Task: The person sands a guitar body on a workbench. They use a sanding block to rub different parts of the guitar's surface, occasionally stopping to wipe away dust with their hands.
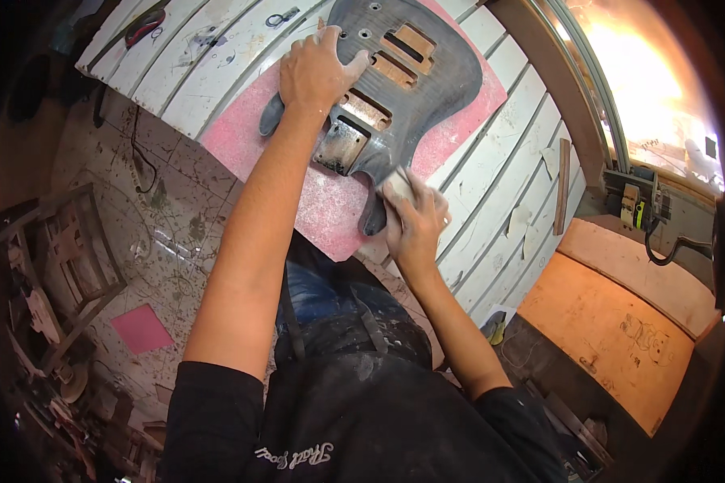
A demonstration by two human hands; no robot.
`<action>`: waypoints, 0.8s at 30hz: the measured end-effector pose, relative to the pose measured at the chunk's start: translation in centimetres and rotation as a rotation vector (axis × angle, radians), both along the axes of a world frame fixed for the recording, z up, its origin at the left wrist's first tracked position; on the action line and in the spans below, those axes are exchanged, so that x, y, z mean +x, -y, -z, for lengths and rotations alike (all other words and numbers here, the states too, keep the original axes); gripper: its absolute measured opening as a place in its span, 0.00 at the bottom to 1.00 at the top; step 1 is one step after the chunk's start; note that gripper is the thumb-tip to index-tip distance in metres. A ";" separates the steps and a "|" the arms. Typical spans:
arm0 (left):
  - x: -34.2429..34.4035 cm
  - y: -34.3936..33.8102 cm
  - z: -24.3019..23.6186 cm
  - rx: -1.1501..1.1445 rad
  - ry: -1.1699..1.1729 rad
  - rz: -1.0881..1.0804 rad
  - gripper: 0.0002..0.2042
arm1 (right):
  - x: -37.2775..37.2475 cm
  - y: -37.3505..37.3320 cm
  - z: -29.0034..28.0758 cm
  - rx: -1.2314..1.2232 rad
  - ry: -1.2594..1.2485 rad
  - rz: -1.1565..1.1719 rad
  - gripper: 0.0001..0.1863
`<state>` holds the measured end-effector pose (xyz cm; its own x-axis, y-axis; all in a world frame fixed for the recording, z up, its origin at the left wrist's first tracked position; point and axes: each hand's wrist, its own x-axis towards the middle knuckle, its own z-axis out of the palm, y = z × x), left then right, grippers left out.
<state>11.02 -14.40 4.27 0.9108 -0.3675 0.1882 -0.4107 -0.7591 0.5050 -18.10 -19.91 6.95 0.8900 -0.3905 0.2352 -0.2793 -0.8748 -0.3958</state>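
Observation:
A dark grey electric guitar body [453, 84] with bare-wood pickup cavities lies flat on a pink, dusty sheet [234, 129]. My left hand [310, 72] grips the body along its left edge, with the thumb reaching onto the top face. In my right hand [416, 225] is a pale sanding block [400, 185], pressed against the edge by the body's near horn [373, 213]. Pale dust coats the fingers of my right hand. Its palm side is hidden.
A white slatted table [499, 169] carries the sheet, with a wooden strip [562, 185] at right. Beyond that stands an orange-brown board [612, 322]. A pink square [142, 328] lies on the stained floor, near a wooden frame [72, 266]. A red-and-black tool [145, 28] sits far left.

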 end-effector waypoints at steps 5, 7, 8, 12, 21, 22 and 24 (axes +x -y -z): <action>0.1 0.1 -0.2 0.027 -0.009 -0.008 0.33 | 2.8 0.3 0.1 -0.053 0.049 0.032 0.21; 0.2 0.0 -0.2 0.026 -0.006 -0.012 0.33 | -0.1 -0.5 0.1 -0.011 -0.001 0.005 0.21; 0.1 -0.2 -0.2 0.030 -0.006 -0.012 0.33 | -1.2 -1.3 -0.4 -0.006 -0.011 0.002 0.20; -0.3 0.0 -0.3 0.011 0.020 -0.002 0.33 | 1.2 0.4 -0.1 0.004 0.021 -0.022 0.19; -0.2 -0.1 -0.3 0.023 -0.002 -0.017 0.32 | -3.5 -2.0 -1.3 0.065 -0.080 -0.068 0.23; -0.2 -0.1 -0.3 0.002 0.007 -0.018 0.33 | -3.0 -1.3 -1.1 0.070 -0.048 -0.092 0.23; -0.1 0.0 -0.3 -0.018 0.020 -0.012 0.33 | -0.8 0.0 -0.5 0.033 -0.008 -0.080 0.22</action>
